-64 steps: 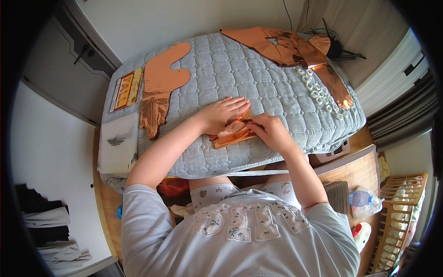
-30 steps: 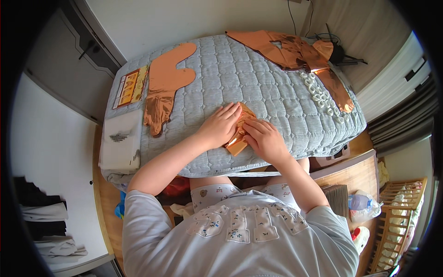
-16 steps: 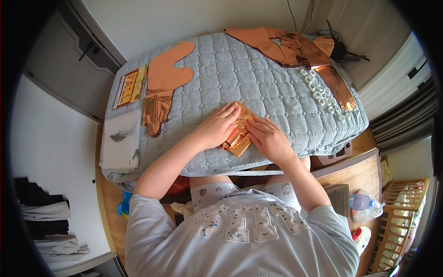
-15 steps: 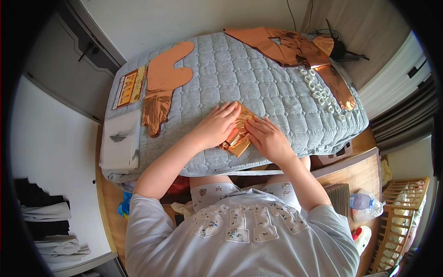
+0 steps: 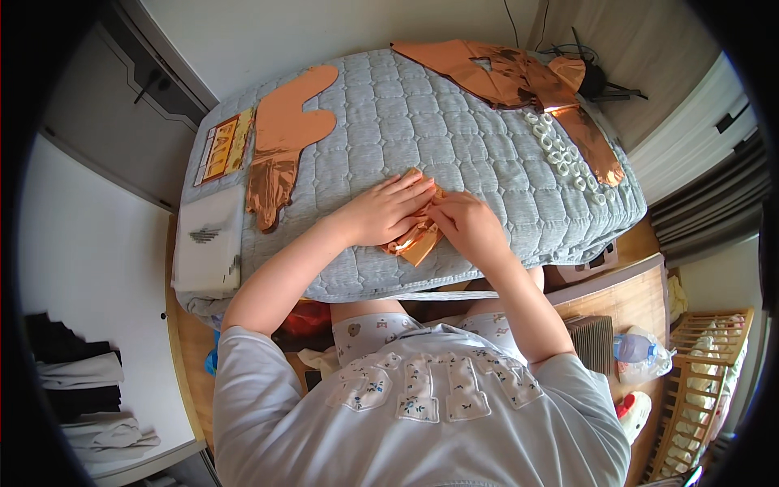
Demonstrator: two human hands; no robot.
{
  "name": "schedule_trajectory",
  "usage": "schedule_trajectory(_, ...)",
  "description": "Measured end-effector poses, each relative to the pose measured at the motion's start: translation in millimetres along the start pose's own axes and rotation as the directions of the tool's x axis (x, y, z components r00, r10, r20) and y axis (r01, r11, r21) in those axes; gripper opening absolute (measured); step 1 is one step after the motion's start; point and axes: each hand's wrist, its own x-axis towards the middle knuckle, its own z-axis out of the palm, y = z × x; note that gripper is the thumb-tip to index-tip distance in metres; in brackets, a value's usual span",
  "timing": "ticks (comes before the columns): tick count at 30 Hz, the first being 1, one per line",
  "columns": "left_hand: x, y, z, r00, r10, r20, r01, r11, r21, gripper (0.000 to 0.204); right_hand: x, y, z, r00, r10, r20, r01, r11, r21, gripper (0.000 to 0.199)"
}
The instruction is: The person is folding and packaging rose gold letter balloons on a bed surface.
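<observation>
A folded copper-coloured foil balloon point(image 5: 417, 248) lies near the front edge of the quilted grey mattress point(image 5: 381, 122). My left hand point(image 5: 383, 213) rests flat across its left part, fingers stretched out. At its right side my right hand point(image 5: 469, 227) has its fingers curled together, pinching the foil; the exact spot under the fingertips is hidden. Farther left, a flat, unfolded copper foil balloon point(image 5: 284, 130) is spread out. More copper foil balloons point(image 5: 503, 77) lie overlapping at the far right, beside several small white ribbon rolls point(image 5: 560, 154).
On the mattress's left side are a yellow printed package point(image 5: 224, 149) and a stack of clear plastic bags point(image 5: 208, 247). A black device with antennas point(image 5: 599, 85) stands at the back right corner. A wooden crib point(image 5: 706, 373) and a bagged bottle point(image 5: 637, 349) are at lower right.
My right hand has gone from lying spread on the foil to a pinch at its right side. My left hand has slid slightly over the foil. The whole view has shifted a little.
</observation>
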Motion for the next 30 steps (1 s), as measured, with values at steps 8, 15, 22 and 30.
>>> schedule_trajectory(8, 0.0, -6.7, 0.7, 0.999, 0.04, -0.021, -0.042, 0.997, -0.061, 0.064, -4.0, -20.4, 11.3, 0.989, -0.033, -0.144, 0.009, 0.987, -0.163, 0.037)
schedule_trajectory(15, 0.0, -2.8, 4.9, 0.999, 0.0, -0.043, -0.003, 0.997, -0.072, 0.061, -6.2, -18.6, 0.7, 0.991, -0.073, -0.114, 0.057, 0.988, -0.144, 0.049)
schedule_trajectory(22, 0.8, 37.7, 19.5, 0.927, -0.339, -0.159, 0.339, 0.94, -0.026, 0.059, -15.1, -11.8, -22.0, 0.968, -0.245, 0.054, 0.239, 0.966, 0.102, 0.028)
schedule_trajectory(30, 19.3, 58.5, 15.9, 0.737, -0.673, -0.059, 0.673, 0.739, -0.017, 0.065, -3.3, 3.5, -25.1, 0.923, -0.379, 0.06, 0.372, 0.922, 0.107, 0.025)
